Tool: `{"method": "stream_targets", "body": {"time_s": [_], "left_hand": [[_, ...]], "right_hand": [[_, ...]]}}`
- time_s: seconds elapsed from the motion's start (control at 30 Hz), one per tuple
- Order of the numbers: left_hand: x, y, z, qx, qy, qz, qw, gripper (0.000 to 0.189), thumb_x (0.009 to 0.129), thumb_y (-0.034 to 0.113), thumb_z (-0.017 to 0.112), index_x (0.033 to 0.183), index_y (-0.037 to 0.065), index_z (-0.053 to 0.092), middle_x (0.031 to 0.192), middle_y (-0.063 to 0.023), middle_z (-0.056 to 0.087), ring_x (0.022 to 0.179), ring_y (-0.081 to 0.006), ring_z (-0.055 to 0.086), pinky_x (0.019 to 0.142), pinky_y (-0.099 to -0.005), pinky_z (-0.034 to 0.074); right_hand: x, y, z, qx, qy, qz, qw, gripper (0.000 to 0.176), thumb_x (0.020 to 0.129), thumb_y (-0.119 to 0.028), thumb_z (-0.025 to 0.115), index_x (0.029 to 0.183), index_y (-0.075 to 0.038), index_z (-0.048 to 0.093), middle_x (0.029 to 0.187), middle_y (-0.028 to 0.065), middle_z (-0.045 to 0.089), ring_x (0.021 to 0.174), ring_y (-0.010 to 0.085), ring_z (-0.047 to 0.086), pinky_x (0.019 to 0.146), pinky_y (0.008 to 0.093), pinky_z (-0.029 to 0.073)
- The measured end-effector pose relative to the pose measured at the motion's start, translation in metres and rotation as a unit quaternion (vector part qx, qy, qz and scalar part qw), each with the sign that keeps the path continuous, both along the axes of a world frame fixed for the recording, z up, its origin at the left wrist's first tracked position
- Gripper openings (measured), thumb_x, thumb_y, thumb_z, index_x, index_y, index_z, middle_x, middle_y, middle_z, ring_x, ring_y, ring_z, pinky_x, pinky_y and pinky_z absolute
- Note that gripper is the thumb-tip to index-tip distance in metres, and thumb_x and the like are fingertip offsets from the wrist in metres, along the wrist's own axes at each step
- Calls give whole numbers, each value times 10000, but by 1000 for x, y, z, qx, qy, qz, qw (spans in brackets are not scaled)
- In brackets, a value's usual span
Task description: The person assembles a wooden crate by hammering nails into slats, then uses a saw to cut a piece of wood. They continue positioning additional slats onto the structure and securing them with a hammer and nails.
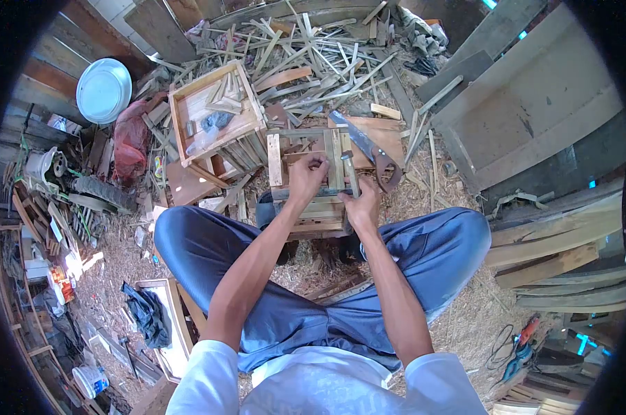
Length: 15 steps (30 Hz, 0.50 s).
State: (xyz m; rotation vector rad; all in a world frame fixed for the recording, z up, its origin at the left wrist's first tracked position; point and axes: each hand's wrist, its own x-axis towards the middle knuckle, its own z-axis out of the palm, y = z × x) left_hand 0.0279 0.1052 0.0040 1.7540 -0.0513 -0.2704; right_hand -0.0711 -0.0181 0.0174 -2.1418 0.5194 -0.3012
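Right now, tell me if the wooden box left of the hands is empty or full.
Partly filled: the open-topped wooden box holds short wood pieces and a crumpled bag.

Pale tan wood crate [311,181]; blue trousers [209,245]; white shirt [313,387]; silver-grey round lid [103,90]; red bag [131,138]; saw [368,144] with brown handle and a blade that looks grey-blue.

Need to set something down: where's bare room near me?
Mostly bare sawdust floor lies beside your left knee, before the black cloth. The large grey board on the right is bare too. Crowded: the heap of wood strips ahead and around the open wooden box.
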Motion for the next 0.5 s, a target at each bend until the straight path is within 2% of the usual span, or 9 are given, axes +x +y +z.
{"method": "stream_targets", "body": {"time_s": [0.2,0.3,0.5], "left_hand": [[-3,1,8,15,-16,0,1000,196,863,135,661,930,-49,667,714,-99,684,582,-114,632,534,-276,501],[-2,1,6,-16,1,0,1000,195,866,134,656,928,-52,664,712,-92,681,583,-109,631,536,-276,501],[-2,3,7,31,-34,-12,999,179,867,140,647,907,-34,667,701,-74,671,601,-107,621,559,-265,484]], "right_hand": [[0,1,0,-8,-16,2,1000,403,620,-16,800,1007,-36,688,1003,156,619,955,342,613,856,408,490],[-1,1,2,-4,-7,-2,1000,398,626,-22,801,1008,-43,691,1007,150,622,953,341,617,848,405,492],[0,1,-1,-7,4,-6,1000,387,639,-39,807,1010,-58,696,1005,144,626,951,340,622,848,409,489]]}}
